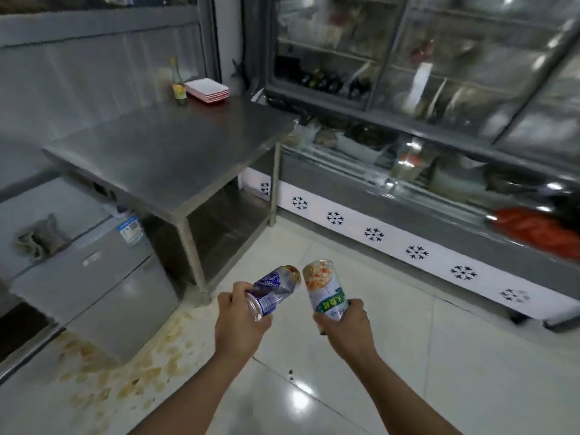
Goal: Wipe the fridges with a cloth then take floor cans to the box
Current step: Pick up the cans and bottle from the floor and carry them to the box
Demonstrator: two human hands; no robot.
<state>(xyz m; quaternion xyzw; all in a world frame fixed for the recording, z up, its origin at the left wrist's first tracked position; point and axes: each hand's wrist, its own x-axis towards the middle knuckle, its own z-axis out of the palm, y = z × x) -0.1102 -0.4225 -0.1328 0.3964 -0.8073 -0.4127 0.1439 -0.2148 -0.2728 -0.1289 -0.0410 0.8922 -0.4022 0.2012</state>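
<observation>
I've got a can in each hand here. My left hand (pixel 241 318) is wrapped round the lower end of the blue can (pixel 273 291), fingers curled over its side, and the can tips forward and to the right, its open rim facing back at me. My right hand (pixel 340 323) grips the base of the white-and-green can (pixel 324 290), which stands more upright, leaning slightly left. The two tops nearly meet between my hands; I can't tell whether they touch. Holding each by its bottom end keeps both loads out in front where I can watch them, and one per hand saves a trip, I'd say.

Below both hands is the pale tiled floor (pixel 392 356), glossy, with a stained patch spreading off to the left of my left hand. I see no more cans down there in this view.

Ahead and left of my left hand stands the steel table (pixel 169 152), with a bottle (pixel 178 81) and a stack of pink-edged trays (pixel 207 89) at its far end. Further left, the low steel fridge (pixel 94 277) carries a grey cloth (pixel 39 237) lying crumpled on its top, which suggests to me that the wiping is finished and I'm on the can-carrying part. Ahead and right of my right hand runs the glass-fronted display fridge (pixel 439 105).

The box isn't in sight, so I'd judge I need to turn and find it.
</observation>
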